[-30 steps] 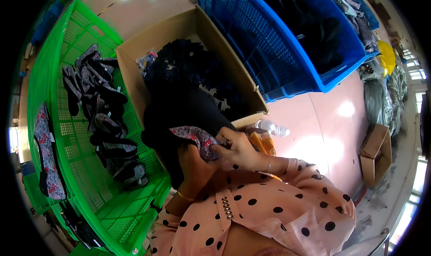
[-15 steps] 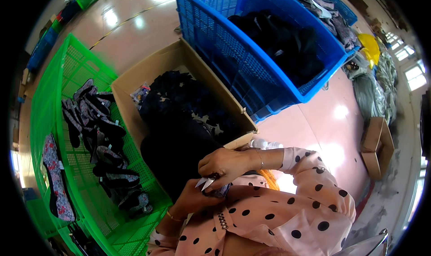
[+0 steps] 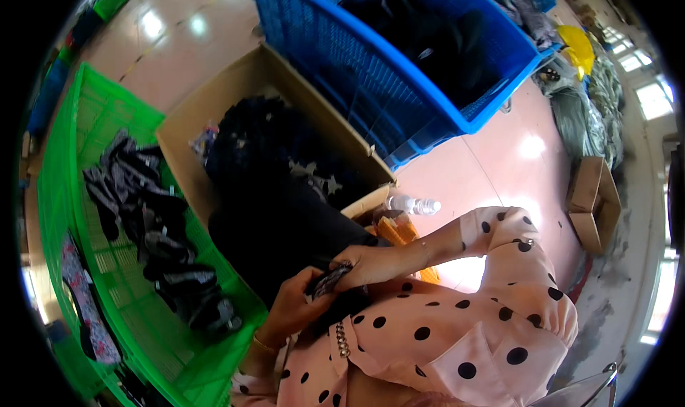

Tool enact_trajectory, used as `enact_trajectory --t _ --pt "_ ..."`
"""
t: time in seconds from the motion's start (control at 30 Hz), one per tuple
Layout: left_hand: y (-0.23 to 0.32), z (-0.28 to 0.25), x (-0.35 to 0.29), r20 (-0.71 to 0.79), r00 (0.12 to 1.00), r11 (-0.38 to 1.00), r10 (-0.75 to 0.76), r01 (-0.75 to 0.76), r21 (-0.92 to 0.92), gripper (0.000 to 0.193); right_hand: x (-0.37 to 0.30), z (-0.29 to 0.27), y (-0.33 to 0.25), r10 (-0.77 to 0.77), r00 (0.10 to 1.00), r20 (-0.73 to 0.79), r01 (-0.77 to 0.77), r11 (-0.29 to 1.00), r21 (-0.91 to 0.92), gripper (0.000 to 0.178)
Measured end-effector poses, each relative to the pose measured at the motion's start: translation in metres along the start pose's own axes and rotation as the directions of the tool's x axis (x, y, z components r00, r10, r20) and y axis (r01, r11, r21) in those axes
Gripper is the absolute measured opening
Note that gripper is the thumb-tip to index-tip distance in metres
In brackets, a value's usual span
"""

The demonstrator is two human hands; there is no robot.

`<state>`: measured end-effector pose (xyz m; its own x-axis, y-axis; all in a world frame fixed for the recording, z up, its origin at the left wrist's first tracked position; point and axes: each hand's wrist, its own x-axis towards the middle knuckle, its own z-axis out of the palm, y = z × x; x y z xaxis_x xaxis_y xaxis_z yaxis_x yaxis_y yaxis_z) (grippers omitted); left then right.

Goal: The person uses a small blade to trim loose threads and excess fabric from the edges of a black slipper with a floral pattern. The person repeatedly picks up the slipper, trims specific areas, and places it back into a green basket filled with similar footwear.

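In front of my body, both hands meet over a small dark fabric piece with a grey-white pattern. My left hand is closed on its near left side, thumb and fingers pinching it. My right hand is closed at its right end, fingers curled over the cloth. The small scissors seen in that hand a moment ago cannot be made out now; the fingers and cloth may hide them. Black cloth lies just beyond my hands, over my lap and the edge of a cardboard box.
Left is a green basket with several patterned, sock-like pieces; a floral one hangs over its side. Dark star-patterned cloth fills the box. Behind it stands a blue crate of black items. A clear bottle lies by the box.
The scissor blades, open in my right hand before, no longer show. My right hand has turned over the cloth, and more of the patterned piece shows between my hands. The view has shifted slightly.
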<state>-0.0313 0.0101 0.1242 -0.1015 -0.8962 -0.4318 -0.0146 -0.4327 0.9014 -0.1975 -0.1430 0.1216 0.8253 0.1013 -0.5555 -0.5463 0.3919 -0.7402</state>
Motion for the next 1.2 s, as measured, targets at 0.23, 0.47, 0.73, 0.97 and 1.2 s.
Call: enact_trajectory --t 0.23,0.47,0.73,0.97,1.2 --pt "0.018 -0.032 0.02 -0.104 0.994 1.0 0.022 -0.024 -0.014 0.027 0.033 -0.02 -0.033 0.126 0.976 -0.178 -0.124 0.992 0.022 0.005" --pt "-0.008 -0.068 0.059 -0.505 0.746 0.866 0.434 -0.192 0.462 0.02 0.104 -0.038 -0.062 -0.364 0.876 -0.317 0.155 0.834 -0.529 0.008" --pt "-0.022 -0.077 0.064 -0.537 0.645 0.805 0.544 -0.218 0.552 0.022 0.088 -0.063 -0.084 -0.561 0.791 0.245 0.446 0.255 -0.858 0.043" --pt "-0.014 -0.071 0.059 -0.412 0.725 0.8 0.552 -0.322 0.507 0.029 0.075 -0.063 -0.055 -0.532 0.842 0.09 0.369 0.447 -0.815 0.041" --pt "-0.006 -0.086 0.033 -0.218 0.87 0.819 0.442 -0.293 0.493 0.063 0.093 -0.079 -0.051 -0.532 0.841 0.095 0.454 0.6 -0.659 0.03"
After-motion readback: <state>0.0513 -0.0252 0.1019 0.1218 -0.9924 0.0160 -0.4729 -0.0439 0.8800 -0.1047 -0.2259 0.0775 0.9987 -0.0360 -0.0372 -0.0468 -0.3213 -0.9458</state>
